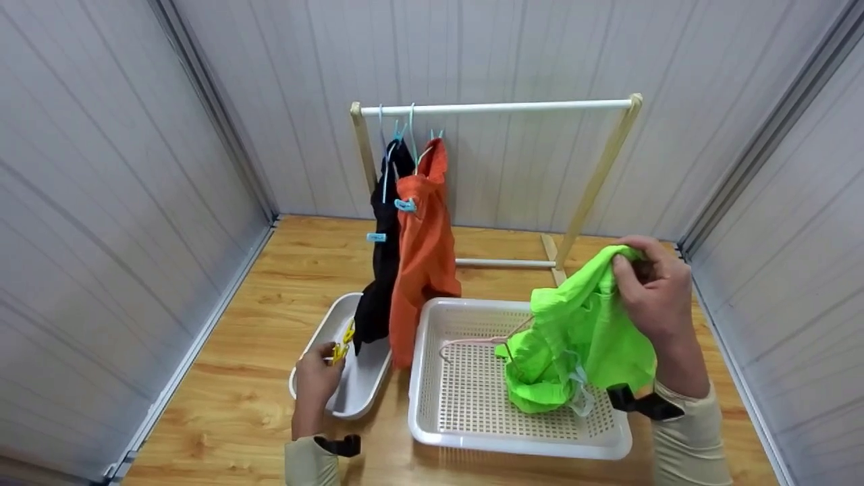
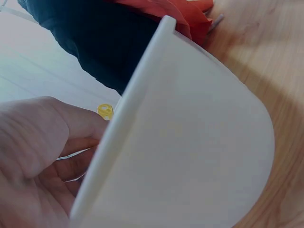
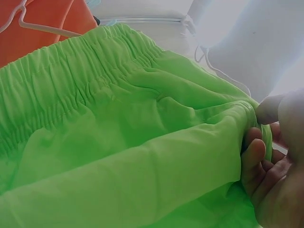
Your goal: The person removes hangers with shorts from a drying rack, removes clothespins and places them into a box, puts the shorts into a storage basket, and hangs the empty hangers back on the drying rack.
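From my remote post I am seeing the person's right hand pinching the waistband edge of a bright green garment between thumb and fingers, and in the right wrist view that gathered waistband is spreading across most of the picture. The garment is hanging from this grip over the right part of a white perforated basket, its lower folds bunching inside the basket. A pink hanger is lying with its hook toward the basket's left side, while its other part is disappearing into the green cloth. I am watching the left hand pinching a yellow clip at its fingertips, over the left rim of a white tray; in the left wrist view the tray's wall is hiding part of those fingers. Behind, on the left of a rack with a white rod and wooden legs, a black garment and an orange garment are hanging side by side from hangers, with light blue clips gripping them. The black one's lower end is overlapping the tray from my angle, though I am not managing to tell whether they are touching, and the orange hem is dangling between tray and basket, all above a wood-grained surface
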A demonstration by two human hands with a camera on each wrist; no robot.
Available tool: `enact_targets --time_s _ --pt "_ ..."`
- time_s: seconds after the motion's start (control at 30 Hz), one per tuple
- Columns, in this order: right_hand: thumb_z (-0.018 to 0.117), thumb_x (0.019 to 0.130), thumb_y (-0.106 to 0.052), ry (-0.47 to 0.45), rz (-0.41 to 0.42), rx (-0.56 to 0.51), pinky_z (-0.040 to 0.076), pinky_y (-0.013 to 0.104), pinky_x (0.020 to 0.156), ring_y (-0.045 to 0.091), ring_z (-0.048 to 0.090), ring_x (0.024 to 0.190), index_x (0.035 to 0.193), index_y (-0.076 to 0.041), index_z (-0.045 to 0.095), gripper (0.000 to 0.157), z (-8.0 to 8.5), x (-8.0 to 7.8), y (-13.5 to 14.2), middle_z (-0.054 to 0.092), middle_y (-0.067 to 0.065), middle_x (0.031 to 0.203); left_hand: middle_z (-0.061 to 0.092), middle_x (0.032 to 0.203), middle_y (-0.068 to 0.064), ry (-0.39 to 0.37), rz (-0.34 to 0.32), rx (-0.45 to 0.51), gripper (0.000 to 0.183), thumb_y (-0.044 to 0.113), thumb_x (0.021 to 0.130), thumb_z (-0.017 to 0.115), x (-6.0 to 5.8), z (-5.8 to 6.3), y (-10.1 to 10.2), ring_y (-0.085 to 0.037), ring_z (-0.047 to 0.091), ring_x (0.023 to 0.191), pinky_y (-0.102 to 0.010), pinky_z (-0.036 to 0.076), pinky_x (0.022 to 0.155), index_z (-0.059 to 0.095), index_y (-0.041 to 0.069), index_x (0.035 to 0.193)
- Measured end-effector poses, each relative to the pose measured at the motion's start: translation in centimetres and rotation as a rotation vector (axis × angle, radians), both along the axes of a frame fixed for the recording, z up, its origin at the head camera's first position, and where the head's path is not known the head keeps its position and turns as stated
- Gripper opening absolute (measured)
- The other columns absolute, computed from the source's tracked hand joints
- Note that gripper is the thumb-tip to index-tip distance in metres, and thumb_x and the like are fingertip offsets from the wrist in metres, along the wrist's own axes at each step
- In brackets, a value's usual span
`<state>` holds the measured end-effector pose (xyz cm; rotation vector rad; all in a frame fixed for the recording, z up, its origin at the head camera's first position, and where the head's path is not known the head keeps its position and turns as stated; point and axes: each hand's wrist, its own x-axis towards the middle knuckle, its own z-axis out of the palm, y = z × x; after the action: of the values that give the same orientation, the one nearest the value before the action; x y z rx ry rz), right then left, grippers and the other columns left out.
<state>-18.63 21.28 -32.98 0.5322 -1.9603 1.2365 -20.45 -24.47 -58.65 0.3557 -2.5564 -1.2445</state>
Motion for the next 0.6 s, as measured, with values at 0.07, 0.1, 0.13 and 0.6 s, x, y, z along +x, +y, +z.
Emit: enact_targets --time_s 0.07,0.1,0.13,0.6 --pt "0.057 0.085 0.013 -0.001 0.002 -0.002 0.035 0.014 0.045 0.005 0.046 0.051 0.096 0.012 0.065 0.014 -0.03 0.13 0.07 0.058 0.011 0.068 0.068 0.101 -0.024 0.000 -0.003 0.003 0.036 0.002 0.079 0.071 0.04 -0.14 0.08 -0.034 0.068 0.085 -0.041 0.054 0.072 0.065 -0.012 0.112" --pt "0.057 0.085 0.013 -0.001 0.002 -0.002 0.035 0.014 0.045 0.005 0.046 0.051 0.096 0.012 0.065 0.014 -0.03 0.21 0.10 0.058 0.011 0.068 0.068 0.101 -0.024 -0.003 -0.005 0.002 0.036 0.002 0.079 0.071 0.09 -0.20 0.14 -0.034 0.068 0.085 -0.040 0.054 0.071 0.065 -0.012 0.112" --pt "0.057 0.085 0.013 0.000 0.004 -0.002 0.035 0.014 0.045 0.005 0.046 0.051 0.097 0.012 0.065 0.014 -0.03 0.19 0.11 0.058 0.011 0.068 0.068 0.101 -0.024 -0.005 -0.008 0.003 0.036 0.002 0.079 0.071 0.05 -0.23 0.19 -0.034 0.067 0.084 -0.040 0.054 0.071 0.065 -0.012 0.112" --pt "0.055 0.084 0.013 0.007 0.036 -0.036 0.034 0.014 0.044 0.004 0.044 0.049 0.095 0.013 0.065 0.014 -0.10 -0.24 -0.21 0.058 0.011 0.068 0.069 0.094 -0.017 -0.049 0.020 -0.110 0.038 0.011 0.079 0.072 -0.54 -0.10 0.58 -0.035 0.064 0.089 -0.048 0.047 0.078 0.067 -0.006 0.113"
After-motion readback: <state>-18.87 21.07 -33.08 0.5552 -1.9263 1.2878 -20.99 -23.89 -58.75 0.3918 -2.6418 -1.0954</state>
